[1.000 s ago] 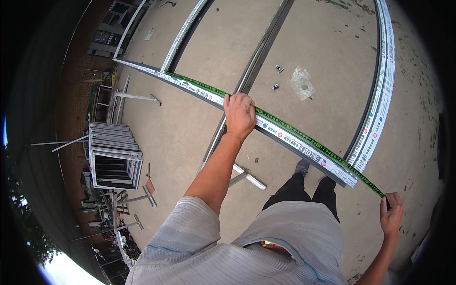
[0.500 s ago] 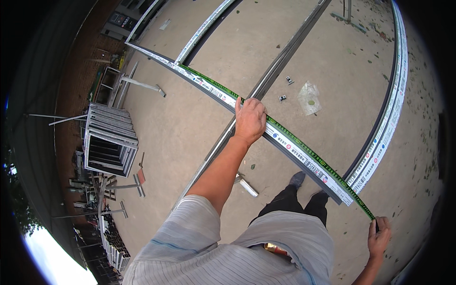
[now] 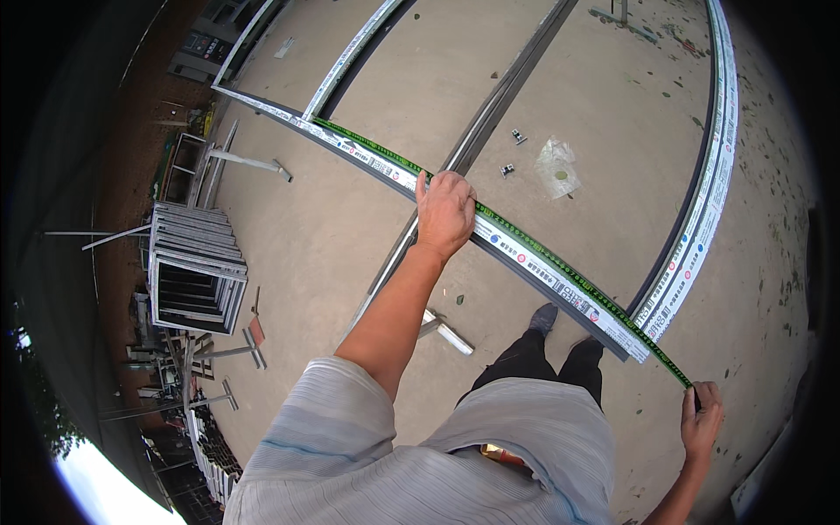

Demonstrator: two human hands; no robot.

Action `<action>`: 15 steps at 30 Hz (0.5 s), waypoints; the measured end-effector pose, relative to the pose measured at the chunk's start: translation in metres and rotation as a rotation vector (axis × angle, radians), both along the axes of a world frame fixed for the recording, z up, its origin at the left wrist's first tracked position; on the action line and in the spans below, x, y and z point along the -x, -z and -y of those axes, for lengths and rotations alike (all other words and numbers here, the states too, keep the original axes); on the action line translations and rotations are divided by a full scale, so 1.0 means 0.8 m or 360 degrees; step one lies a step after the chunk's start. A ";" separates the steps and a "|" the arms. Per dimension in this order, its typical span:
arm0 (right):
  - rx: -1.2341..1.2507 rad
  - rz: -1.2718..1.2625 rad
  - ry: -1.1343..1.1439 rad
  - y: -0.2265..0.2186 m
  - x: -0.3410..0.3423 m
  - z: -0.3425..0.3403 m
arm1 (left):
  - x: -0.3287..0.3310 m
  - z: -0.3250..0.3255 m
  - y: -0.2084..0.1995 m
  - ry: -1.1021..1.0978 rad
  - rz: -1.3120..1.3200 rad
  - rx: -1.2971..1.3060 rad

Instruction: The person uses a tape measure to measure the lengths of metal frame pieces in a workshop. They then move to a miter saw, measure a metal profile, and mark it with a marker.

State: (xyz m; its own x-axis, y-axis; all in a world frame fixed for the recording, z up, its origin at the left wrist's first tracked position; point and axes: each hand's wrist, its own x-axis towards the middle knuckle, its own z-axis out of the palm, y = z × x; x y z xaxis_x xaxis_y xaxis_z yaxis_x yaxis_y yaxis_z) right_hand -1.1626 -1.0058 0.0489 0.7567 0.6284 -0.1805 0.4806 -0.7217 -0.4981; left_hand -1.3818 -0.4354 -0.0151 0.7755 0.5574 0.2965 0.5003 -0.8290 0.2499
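Note:
A long green tape measure [image 3: 372,147] is stretched along a white aluminium profile [image 3: 535,264] that forms the near side of a large frame lying on the ground. My left hand [image 3: 446,210] presses down flat on the tape and profile about midway along. At the lower right, past the corner of the frame, my right hand [image 3: 703,420] is closed around the near end of the tape, holding it taut.
The frame's right side profile [image 3: 700,219] and a dark middle bar [image 3: 490,114] run away from me. A clear plastic bag [image 3: 557,166] and small metal fittings [image 3: 518,136] lie inside the frame. A stack of window frames [image 3: 197,271] stands left. A short offcut [image 3: 451,334] lies by my feet [image 3: 542,317].
The view has swung a little, so the frame sits higher and more to the right. Both hands keep their hold on the tape, with the left hand still pressed on the profile.

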 end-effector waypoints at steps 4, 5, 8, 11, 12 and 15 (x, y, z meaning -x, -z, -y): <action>0.0058 0.0031 0.0044 -0.013 -0.002 -0.006 | -0.005 -0.003 0.008 0.0003 -0.0051 -0.0009; 0.0069 0.0037 0.0043 -0.014 -0.001 -0.007 | -0.004 -0.005 0.011 0.0026 -0.0079 -0.0006; 0.0092 0.0071 -0.0012 -0.011 -0.008 -0.009 | 0.015 -0.022 0.028 -0.0001 -0.0091 -0.0012; 0.0081 0.0031 0.0023 -0.010 -0.011 -0.005 | 0.011 -0.030 0.031 0.0080 -0.0051 -0.0196; 0.0085 0.0031 0.0031 -0.012 -0.011 -0.005 | 0.014 -0.032 0.034 0.0034 -0.0096 -0.0081; 0.0072 0.0038 0.0050 -0.009 -0.008 -0.001 | 0.010 -0.031 0.030 0.0117 -0.0046 -0.0128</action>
State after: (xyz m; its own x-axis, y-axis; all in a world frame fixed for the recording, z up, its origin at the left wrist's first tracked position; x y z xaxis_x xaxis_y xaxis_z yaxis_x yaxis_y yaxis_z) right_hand -1.1564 -1.0053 0.0562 0.7803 0.5958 -0.1901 0.4686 -0.7583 -0.4532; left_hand -1.3899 -0.4105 -0.0393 0.8222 0.4741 0.3149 0.4436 -0.8805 0.1673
